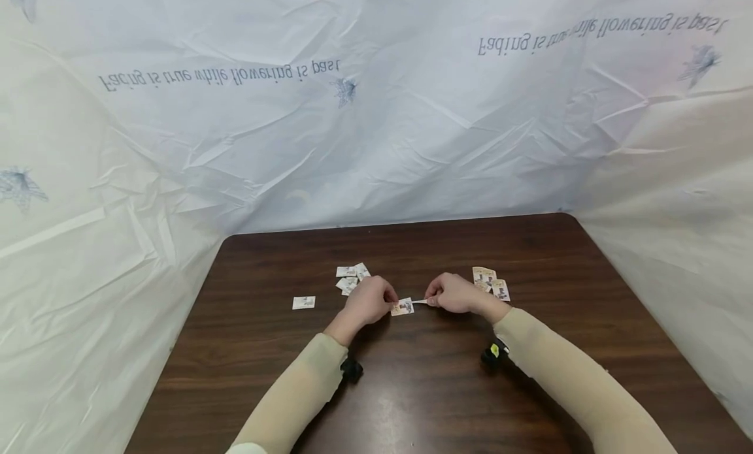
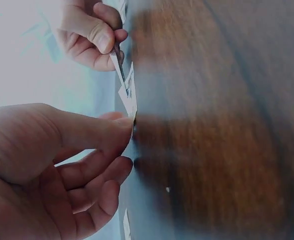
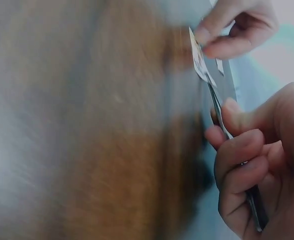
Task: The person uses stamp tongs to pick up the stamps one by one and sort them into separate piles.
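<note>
Pinching a printed card (image 1: pixel 403 307), the left hand (image 1: pixel 368 300) faces the right hand (image 1: pixel 457 293), which grips tweezers (image 3: pixel 255 210)

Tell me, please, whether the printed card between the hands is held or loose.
The printed card is held: the left wrist view shows the left hand pinching its edge.

Two hands, one left (image 1: pixel 369 300) and one right (image 1: pixel 453 292). One pair of tweezers (image 3: pixel 216 102). One middle card (image 1: pixel 403 306) between the hands, one lone card (image 1: pixel 303 302), and two card clusters, left (image 1: pixel 346 271) and right (image 1: pixel 501 289), each at least three cards; overlap hides exact counts. One counter (image 1: pixel 388 402). Two black wrist devices (image 1: pixel 351 370). Two printed text lines (image 1: pixel 220 75).
</note>
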`<state>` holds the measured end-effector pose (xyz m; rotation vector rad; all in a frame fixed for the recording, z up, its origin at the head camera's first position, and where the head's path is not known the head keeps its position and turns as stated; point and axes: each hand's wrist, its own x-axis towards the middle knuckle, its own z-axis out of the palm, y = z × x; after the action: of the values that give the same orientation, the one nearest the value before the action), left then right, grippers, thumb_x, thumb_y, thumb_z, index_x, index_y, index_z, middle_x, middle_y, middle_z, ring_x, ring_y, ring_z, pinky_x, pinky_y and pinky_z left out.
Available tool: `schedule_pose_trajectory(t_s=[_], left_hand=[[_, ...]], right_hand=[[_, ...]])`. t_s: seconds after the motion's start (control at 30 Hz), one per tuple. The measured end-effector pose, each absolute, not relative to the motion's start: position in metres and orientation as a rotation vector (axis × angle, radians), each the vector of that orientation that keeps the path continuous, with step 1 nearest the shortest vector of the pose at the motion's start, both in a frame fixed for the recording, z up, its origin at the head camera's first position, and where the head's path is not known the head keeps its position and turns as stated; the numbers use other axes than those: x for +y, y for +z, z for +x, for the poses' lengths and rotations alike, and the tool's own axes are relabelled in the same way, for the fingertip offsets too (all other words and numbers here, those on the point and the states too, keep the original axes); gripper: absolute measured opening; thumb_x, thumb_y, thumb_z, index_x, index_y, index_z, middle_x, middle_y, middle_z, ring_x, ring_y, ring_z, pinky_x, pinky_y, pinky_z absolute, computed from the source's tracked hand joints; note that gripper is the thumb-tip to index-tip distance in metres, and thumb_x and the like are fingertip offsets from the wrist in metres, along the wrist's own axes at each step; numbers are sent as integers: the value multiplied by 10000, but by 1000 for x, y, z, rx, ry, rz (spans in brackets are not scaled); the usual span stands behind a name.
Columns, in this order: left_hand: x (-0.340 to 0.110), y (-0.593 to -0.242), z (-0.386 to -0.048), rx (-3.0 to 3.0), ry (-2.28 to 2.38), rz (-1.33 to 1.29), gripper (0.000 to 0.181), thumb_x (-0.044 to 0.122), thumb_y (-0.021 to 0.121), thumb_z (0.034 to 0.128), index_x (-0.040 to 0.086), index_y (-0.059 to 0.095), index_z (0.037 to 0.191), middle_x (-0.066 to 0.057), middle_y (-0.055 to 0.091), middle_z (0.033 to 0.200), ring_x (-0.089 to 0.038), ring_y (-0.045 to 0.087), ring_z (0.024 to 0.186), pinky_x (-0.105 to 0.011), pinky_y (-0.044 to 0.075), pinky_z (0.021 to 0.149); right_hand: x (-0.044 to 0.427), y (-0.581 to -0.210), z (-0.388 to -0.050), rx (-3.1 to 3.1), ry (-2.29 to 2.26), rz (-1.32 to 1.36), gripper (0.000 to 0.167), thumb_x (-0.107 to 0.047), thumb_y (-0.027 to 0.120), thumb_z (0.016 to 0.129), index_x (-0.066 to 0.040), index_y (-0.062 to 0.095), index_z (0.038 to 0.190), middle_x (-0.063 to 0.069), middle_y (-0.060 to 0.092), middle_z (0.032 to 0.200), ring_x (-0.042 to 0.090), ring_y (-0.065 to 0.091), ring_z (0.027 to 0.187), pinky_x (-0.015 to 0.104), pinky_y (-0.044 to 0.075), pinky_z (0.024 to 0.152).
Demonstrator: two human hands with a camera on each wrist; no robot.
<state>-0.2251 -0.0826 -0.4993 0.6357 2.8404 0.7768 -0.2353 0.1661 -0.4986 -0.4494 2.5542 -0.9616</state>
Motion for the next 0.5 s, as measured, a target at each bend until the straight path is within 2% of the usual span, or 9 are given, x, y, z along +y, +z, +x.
schedule_pose_trajectory(t_s=[0.1, 0.27, 0.37, 0.5], left_hand=[[-84, -498, -224, 2873, 881, 592, 19, 133, 828, 939, 147, 828, 951, 83, 708, 816, -94, 635, 727, -313, 544, 691], [-82, -496, -224, 2960, 1009, 566, 40, 166, 831, 944, 133, 811, 953, 68, 703, 806, -93, 623, 713, -306, 532, 680], [-76, -496, -224, 2983, 1029, 547, 42, 171, 830, 943, 130, 820, 943, 65, 716, 808, -96, 630, 715, -304, 533, 681], [-68, -498, -226, 2993, 1009, 518, 45, 166, 819, 935, 131, 826, 907, 64, 728, 805, -99, 639, 711, -307, 542, 677]], right_hand=[[166, -503, -224, 2525, -1092, -349, 112, -92, 691, 1011, -20, 766, 1052, 27, 675, 861, 167, 573, 766, 330, 464, 721], [162, -510, -203, 2321, -1485, -60, 205, -72, 602, 1070, 79, 654, 1198, 62, 601, 859, 136, 482, 650, 264, 397, 573], [156, -511, -192, 2211, -1664, 41, 213, -55, 571, 1085, 114, 598, 1213, 59, 572, 846, 112, 475, 607, 227, 432, 522], [148, -512, -182, 2212, -1737, 74, 199, -46, 585, 1090, 118, 589, 1204, 54, 549, 817, 118, 531, 602, 244, 536, 550]])
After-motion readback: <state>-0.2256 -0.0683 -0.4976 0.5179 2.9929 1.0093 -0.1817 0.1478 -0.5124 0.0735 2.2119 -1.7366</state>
